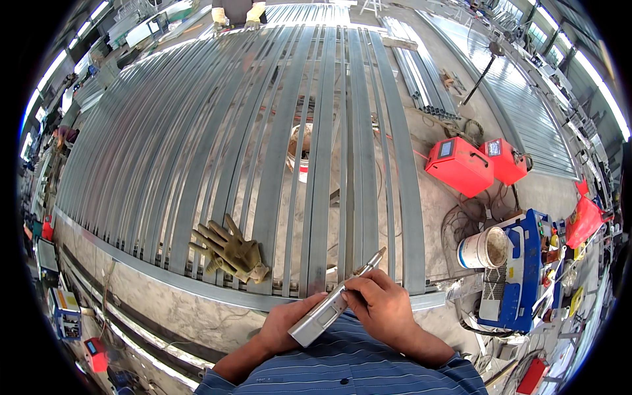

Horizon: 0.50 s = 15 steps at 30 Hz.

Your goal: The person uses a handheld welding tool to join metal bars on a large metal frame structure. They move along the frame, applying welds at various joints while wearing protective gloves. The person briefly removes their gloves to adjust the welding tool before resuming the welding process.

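Note:
Close to my body I hold a silver welding gun head (320, 318) with a flat rectangular body and a narrow, brass-coloured tip pointing up and to the right. My left hand (287, 324) is closed around the body's left side. With bent fingers, my right hand (383, 307) grips it near the nozzle end. A pair of worn, dirty work gloves (232, 253) lies ahead of my left hand on a wide frame of long grey metal tubes (271, 210). The frame's near rail (178, 282) runs just beyond my hands.
To the right stand red machine boxes (461, 166), a white bucket (475, 249) and a blue machine (517, 283), with cables on the floor. Another bucket (298, 148) shows beneath the tubes. A person in pale gloves (255, 14) stands at the far end. Bundled tubes (421, 72) lie far right.

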Motion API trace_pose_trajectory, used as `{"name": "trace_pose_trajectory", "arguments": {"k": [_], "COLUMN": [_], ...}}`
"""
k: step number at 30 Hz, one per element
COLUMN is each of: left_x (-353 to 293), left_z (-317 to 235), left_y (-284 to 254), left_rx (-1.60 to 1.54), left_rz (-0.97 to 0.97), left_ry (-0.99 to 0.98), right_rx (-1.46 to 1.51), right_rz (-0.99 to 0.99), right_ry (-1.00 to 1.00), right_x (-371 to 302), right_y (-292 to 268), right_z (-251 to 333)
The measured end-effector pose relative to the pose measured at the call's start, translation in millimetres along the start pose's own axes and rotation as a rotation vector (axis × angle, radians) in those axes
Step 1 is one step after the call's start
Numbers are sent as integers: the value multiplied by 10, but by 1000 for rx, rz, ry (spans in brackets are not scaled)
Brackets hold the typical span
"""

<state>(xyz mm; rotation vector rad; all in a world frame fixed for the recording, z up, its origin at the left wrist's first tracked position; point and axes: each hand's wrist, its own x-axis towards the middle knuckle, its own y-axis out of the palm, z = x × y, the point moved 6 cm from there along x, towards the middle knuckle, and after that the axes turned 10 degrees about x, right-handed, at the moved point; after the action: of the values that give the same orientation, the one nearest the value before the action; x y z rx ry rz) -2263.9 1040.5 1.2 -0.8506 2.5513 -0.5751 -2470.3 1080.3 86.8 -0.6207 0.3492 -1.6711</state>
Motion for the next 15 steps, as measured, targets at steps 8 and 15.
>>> {"name": "trace_pose_trajectory", "arguments": {"k": [8, 15], "left_x": [-19, -12], "left_z": [-69, -53], "left_y": [-41, -21], "left_rx": [26, 26], "left_rz": [-10, 9], "left_ry": [41, 42], "right_rx": [81, 30], "right_rz": [10, 38], "right_ry": [-2, -3], "right_x": [57, 58], "right_y": [-25, -39], "right_z": [-10, -15]}}
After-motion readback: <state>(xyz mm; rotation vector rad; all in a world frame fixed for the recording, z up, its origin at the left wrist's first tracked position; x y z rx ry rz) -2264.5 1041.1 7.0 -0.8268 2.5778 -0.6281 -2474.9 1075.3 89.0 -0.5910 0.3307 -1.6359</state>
